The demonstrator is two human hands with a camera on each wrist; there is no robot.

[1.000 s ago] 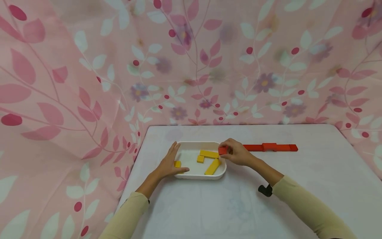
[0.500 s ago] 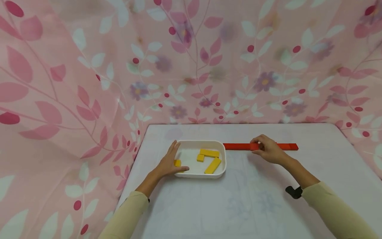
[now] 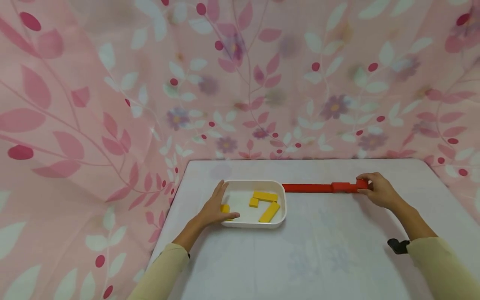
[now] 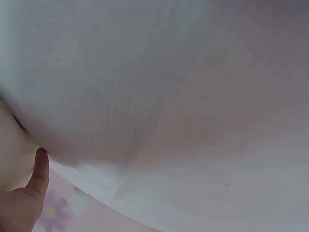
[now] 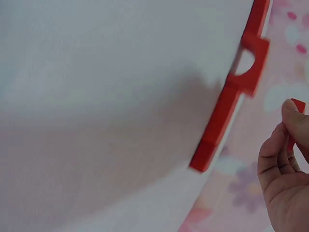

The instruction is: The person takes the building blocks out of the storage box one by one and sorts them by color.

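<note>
The right hand (image 3: 378, 189) is pinching a small red block (image 3: 362, 183) between thumb and curled fingers, near the far right of the table (image 3: 330, 258), at the right end of a row of red blocks (image 3: 318, 188). That row is lying along the far part of the table, running from just beside the white tray (image 3: 282, 216) out toward the right edge, and one raised red piece (image 3: 340, 186) is sitting in the row just left of the hand. In the right wrist view the fingers (image 5: 277, 159) are curling around the small red block (image 5: 295, 121), which is showing only as a thin red sliver beside the fingertip, apart from the red row (image 5: 231, 92) with its arched piece. The left hand (image 3: 214, 208) is resting on the near left corner of the white tray, fingers straight and relaxed, the thumb lying along the tray's near rim. A small yellow block (image 3: 224, 208) is sitting just beside that hand inside the tray. Three more yellow blocks (image 3: 266, 202) are lying toward the tray's right side: a small square one, a long one behind it and a long one slanting in front. The tray is standing toward the left edge of the table. A pink floral curtain (image 3: 112, 104) is hanging behind and to the left.
</note>
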